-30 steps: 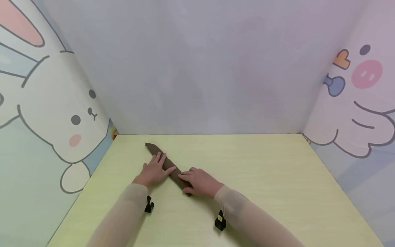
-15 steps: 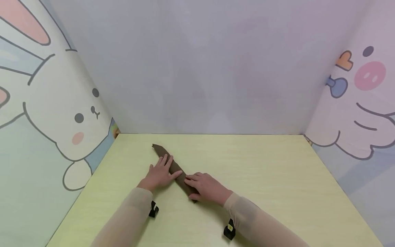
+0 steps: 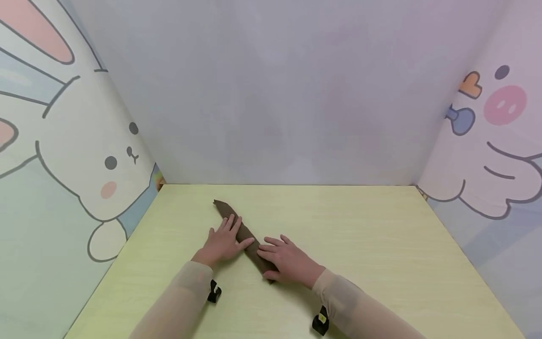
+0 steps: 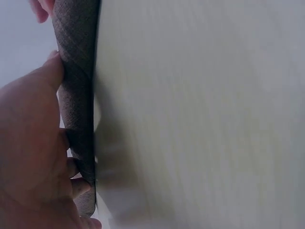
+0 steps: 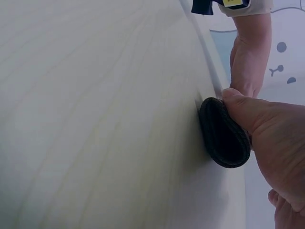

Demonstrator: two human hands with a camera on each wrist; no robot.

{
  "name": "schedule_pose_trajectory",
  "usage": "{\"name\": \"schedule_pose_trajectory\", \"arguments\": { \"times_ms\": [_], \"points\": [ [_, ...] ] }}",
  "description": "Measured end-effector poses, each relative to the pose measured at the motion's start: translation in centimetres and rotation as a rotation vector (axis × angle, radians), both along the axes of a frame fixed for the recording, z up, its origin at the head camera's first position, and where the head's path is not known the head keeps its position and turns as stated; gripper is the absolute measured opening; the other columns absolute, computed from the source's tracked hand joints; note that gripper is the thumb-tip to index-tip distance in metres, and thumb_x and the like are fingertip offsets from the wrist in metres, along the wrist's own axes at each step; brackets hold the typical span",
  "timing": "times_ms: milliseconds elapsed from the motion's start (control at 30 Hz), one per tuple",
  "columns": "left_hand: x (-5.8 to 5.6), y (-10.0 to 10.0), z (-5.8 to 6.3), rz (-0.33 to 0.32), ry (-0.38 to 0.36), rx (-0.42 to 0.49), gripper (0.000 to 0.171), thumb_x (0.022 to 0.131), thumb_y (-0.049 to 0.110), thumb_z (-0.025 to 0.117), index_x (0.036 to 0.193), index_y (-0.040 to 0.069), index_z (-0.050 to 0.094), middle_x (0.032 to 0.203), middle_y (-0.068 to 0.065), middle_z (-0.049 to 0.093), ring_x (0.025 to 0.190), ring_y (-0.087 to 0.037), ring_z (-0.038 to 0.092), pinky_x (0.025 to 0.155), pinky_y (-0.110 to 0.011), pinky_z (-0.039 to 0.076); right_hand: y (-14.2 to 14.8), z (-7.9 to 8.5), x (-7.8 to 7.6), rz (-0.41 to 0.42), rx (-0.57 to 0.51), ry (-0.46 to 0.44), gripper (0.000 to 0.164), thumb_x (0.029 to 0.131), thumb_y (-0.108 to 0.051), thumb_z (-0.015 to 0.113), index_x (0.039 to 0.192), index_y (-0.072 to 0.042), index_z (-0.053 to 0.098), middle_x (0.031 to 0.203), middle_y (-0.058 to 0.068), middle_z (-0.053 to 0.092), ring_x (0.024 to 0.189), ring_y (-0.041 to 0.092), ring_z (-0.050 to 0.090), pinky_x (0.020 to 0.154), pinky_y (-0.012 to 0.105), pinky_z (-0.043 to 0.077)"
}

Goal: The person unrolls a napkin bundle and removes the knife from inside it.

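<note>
A dark brown cloth (image 3: 252, 250), rolled into a long flattened tube, lies slantwise on the table, its pointed far end at the upper left. My left hand (image 3: 222, 244) rests on its middle, fingers spread and thumb along the near side. Nearer its lower end, my right hand (image 3: 291, 262) lies over the roll with extended fingers, the thumb at the near edge. In the left wrist view the woven cloth (image 4: 76, 90) runs beside the thumb and fingertips. From the right wrist, the hollow end of the roll (image 5: 224, 136) shows, with the thumb touching it.
The pale yellow wooden table (image 3: 372, 235) stretches out to the right of the hands. A grey-white wall panel (image 3: 288, 117) rises behind it, with cartoon-printed panels at both sides. Black camera mounts (image 3: 214, 292) sit on both wrists.
Both hands and the rolled cloth have shifted to the right and slightly nearer the person. The right hand's fingers have straightened and spread. The head view has shifted slightly.
</note>
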State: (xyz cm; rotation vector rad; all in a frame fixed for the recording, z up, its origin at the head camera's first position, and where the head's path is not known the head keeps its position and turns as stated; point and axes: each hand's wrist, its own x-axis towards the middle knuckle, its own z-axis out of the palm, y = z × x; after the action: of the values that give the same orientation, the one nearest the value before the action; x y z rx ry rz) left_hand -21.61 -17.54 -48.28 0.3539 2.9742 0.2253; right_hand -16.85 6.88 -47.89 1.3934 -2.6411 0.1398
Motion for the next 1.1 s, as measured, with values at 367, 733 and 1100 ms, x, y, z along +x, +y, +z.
{"name": "schedule_pose_trajectory", "arguments": {
  "times_ms": [367,733,1100],
  "points": [
    [-0.3,-1.3,1.9,-0.042,-0.002,0.058,0.081,0.096,0.063,0.038,0.152,0.005,0.027,0.156,-0.021,0.022,0.143,-0.038,0.019,0.103,-0.068,0.020,1.1,1.3,-1.7,0.014,-0.036,-0.147,0.056,0.098,-0.047,0.050,0.141,-0.011,0.050,0.143,0.003,0.049,0.133,0.018,0.042,0.108,0.038,0.034],
    [-2.0,-4.1,1.2,-0.041,-0.019,0.124,0.079,0.097,0.057,0.042,0.151,0.000,0.027,0.157,-0.022,0.017,0.143,-0.040,0.017,0.103,-0.067,0.023,0.5,0.6,-3.6,0.027,-0.041,-0.265,0.057,0.099,-0.048,0.046,0.145,-0.014,0.045,0.146,0.001,0.045,0.136,0.018,0.039,0.109,0.037,0.032],
    [-3.0,-4.6,0.9,-0.045,-0.060,0.095,0.087,0.094,0.065,0.040,0.154,0.006,0.020,0.158,-0.019,0.016,0.143,-0.042,0.014,0.101,-0.071,0.019,0.4,0.2,-3.1,0.079,0.032,-0.262,0.058,0.101,-0.049,0.040,0.150,-0.019,0.036,0.153,-0.001,0.036,0.141,0.020,0.030,0.108,0.047,0.031]
  ]
}}
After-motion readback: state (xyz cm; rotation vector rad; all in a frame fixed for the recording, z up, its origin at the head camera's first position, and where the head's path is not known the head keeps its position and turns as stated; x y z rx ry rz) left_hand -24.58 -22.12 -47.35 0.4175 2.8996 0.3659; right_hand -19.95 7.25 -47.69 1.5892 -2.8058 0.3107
